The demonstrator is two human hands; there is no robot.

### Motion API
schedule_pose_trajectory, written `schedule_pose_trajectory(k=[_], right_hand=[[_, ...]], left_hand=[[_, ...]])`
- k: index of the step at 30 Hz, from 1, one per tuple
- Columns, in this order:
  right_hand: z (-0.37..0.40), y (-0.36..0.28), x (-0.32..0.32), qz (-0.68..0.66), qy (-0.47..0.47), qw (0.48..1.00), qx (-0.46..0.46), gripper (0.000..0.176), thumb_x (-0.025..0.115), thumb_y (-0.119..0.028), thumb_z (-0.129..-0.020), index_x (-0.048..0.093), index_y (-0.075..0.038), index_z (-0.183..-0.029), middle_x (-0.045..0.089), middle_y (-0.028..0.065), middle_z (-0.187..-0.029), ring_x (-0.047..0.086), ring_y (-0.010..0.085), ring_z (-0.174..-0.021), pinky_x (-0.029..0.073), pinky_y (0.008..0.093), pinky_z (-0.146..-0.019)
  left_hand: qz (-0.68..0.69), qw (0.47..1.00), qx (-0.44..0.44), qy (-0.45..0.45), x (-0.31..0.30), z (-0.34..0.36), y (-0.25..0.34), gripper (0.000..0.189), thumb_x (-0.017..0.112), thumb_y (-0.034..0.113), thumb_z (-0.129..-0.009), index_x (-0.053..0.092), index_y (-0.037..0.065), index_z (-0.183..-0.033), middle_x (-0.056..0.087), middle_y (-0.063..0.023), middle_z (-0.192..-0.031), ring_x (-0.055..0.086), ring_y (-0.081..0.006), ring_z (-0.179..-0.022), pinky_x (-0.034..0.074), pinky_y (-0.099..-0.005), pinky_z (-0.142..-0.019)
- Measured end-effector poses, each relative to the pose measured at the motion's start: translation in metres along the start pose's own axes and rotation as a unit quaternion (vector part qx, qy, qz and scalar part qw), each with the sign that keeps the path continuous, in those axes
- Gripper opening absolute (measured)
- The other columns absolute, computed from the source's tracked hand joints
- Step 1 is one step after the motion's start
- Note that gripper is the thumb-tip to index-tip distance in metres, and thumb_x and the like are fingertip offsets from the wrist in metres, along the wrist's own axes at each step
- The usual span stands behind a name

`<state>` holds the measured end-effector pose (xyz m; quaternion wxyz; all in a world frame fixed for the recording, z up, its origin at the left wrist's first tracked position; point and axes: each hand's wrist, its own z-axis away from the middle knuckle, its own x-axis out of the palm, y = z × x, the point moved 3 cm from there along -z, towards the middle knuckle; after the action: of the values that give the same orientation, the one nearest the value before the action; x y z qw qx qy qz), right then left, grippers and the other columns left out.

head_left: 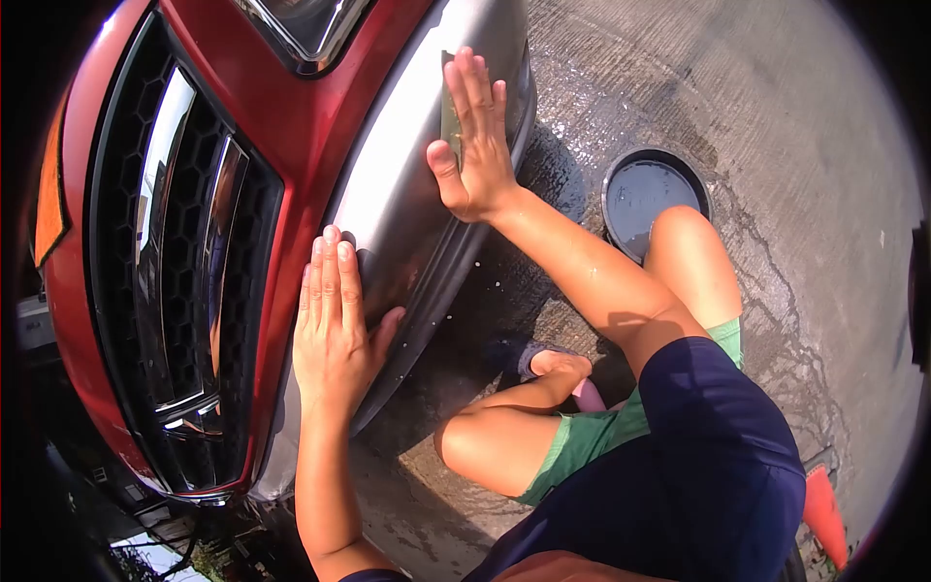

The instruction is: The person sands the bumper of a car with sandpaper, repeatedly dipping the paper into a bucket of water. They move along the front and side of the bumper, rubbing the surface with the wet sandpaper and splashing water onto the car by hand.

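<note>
My left hand (pixel 333 315) lies flat on the car's silver-grey bumper (pixel 383 184), fingers straight and thumb apart, with nothing in it. Farther along the same bumper, my right hand (pixel 475 136) is open, its fingers stretched out over a thin olive-green sheet (pixel 450 107) that looks like sandpaper. The sheet's edge shows to the left of the fingers; the rest is hidden beneath them. Red bodywork (pixel 262 102) and a black honeycomb grille (pixel 184 233) with chrome strips are left of the bumper.
A black round tub (pixel 640 199) of dark water stands on the wet concrete (pixel 805 145), beside my bent knee. My other leg is folded below the bumper. A red-orange cone-like object (pixel 824 514) stands at the lower right. Part of a headlight (pixel 305 29) shows at the top.
</note>
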<state>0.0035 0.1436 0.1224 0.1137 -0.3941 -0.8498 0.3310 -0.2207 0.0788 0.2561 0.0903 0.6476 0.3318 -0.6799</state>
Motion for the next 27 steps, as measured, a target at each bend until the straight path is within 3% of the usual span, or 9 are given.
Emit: schedule_pose_trajectory(k=[4, 9, 11, 13, 15, 16, 18, 23, 27], right_hand=[[-0.096, 0.081, -0.032, -0.047, 0.072, 0.984, 0.154, 0.075, 0.033, -0.051, -0.111, 0.016, -0.006, -0.169, 0.013, 0.0188, -0.176, 0.008, 0.0358, -0.164, 0.002, 0.0573, -0.129], [0.048, -0.068, 0.022, 0.022, -0.085, 0.993, -0.079, 0.071, 0.036, -0.051, -0.11, 0.025, -0.012, -0.169, 0.02, 0.0127, -0.176, 0.008, 0.0303, -0.165, -0.005, 0.0541, -0.13], [0.048, -0.049, 0.018, 0.033, -0.102, 0.988, -0.112, 0.064, 0.038, -0.044, -0.11, 0.032, -0.015, -0.167, 0.026, 0.0054, -0.175, 0.015, 0.0251, -0.164, -0.002, 0.0528, -0.131], [0.027, -0.028, -0.015, -0.051, -0.118, 0.989, -0.08, 0.063, 0.041, -0.038, -0.108, 0.036, -0.011, -0.165, 0.032, 0.0087, -0.173, 0.023, 0.0291, -0.162, 0.006, 0.054, -0.131], [0.012, 0.004, -0.066, -0.218, -0.048, 0.971, 0.084, 0.06, 0.039, -0.026, -0.109, 0.035, -0.001, -0.163, 0.037, 0.0189, -0.169, 0.035, 0.0335, -0.156, 0.025, 0.0429, -0.128], [0.019, 0.026, -0.083, -0.383, 0.005, 0.893, 0.238, 0.059, 0.039, -0.022, -0.109, 0.034, 0.002, -0.163, 0.041, 0.0185, -0.166, 0.039, 0.0275, -0.153, 0.028, 0.0373, -0.126], [0.051, 0.076, -0.132, -0.475, 0.036, 0.784, 0.398, 0.057, 0.042, -0.013, -0.105, 0.039, 0.003, -0.16, 0.053, 0.0175, -0.156, 0.049, 0.0243, -0.145, 0.033, 0.0358, -0.124], [0.164, 0.179, -0.216, -0.302, 0.165, 0.716, 0.607, 0.042, 0.046, 0.001, -0.101, 0.058, 0.001, -0.141, 0.065, 0.016, -0.136, 0.066, 0.028, -0.124, 0.058, 0.0474, -0.103], [0.252, 0.249, -0.238, -0.17, 0.286, 0.651, 0.682, 0.04, 0.047, 0.009, -0.099, 0.06, -0.003, -0.136, 0.066, 0.015, -0.128, 0.069, 0.031, -0.114, 0.065, 0.0506, -0.092]], left_hand=[[-0.035, 0.999, -0.005, -0.026, -0.001, -0.004, 0.005, 0.096, 0.078, 0.033, -0.09, 0.027, -0.002, -0.164, 0.032, -0.0242, -0.169, 0.031, -0.0403, -0.157, 0.027, -0.0479, -0.129], [-0.042, 0.999, 0.01, -0.015, 0.003, -0.005, 0.003, 0.1, 0.078, 0.033, -0.089, 0.024, -0.003, -0.164, 0.028, -0.025, -0.169, 0.029, -0.0402, -0.158, 0.026, -0.0491, -0.129], [-0.045, 0.999, -0.003, -0.026, 0.001, -0.007, 0.006, 0.103, 0.079, 0.033, -0.087, 0.022, -0.002, -0.165, 0.026, -0.0253, -0.17, 0.027, -0.0402, -0.158, 0.025, -0.0495, -0.129], [-0.063, 0.994, -0.04, -0.075, -0.007, -0.031, 0.022, 0.108, 0.082, 0.033, -0.083, 0.021, 0.002, -0.166, 0.021, -0.0172, -0.174, 0.02, -0.0345, -0.162, 0.023, -0.0483, -0.13], [-0.107, 0.991, 0.003, -0.079, -0.015, -0.08, 0.041, 0.109, 0.082, 0.036, -0.083, 0.022, 0.006, -0.167, 0.021, -0.0119, -0.175, 0.019, -0.0309, -0.162, 0.02, -0.0481, -0.131], [-0.129, 0.991, 0.032, -0.035, -0.004, -0.108, 0.046, 0.111, 0.082, 0.045, -0.082, 0.022, 0.008, -0.168, 0.02, -0.0112, -0.175, 0.02, -0.0303, -0.162, 0.019, -0.0484, -0.132], [-0.197, 0.978, 0.069, 0.012, 0.012, -0.172, 0.058, 0.108, 0.075, 0.055, -0.085, 0.024, 0.009, -0.168, 0.019, -0.0098, -0.176, 0.018, -0.0287, -0.162, 0.016, -0.0486, -0.132], [-0.413, 0.907, 0.079, 0.032, 0.045, -0.266, 0.091, 0.081, 0.049, 0.053, -0.105, 0.025, 0.008, -0.168, 0.018, -0.0056, -0.177, 0.013, -0.0235, -0.164, 0.01, -0.046, -0.133], [-0.42, 0.891, 0.164, -0.055, 0.057, -0.198, 0.083, 0.079, 0.05, 0.047, -0.105, 0.023, 0.009, -0.168, 0.017, -0.0027, -0.177, 0.011, -0.0195, -0.164, 0.007, -0.044, -0.135]])
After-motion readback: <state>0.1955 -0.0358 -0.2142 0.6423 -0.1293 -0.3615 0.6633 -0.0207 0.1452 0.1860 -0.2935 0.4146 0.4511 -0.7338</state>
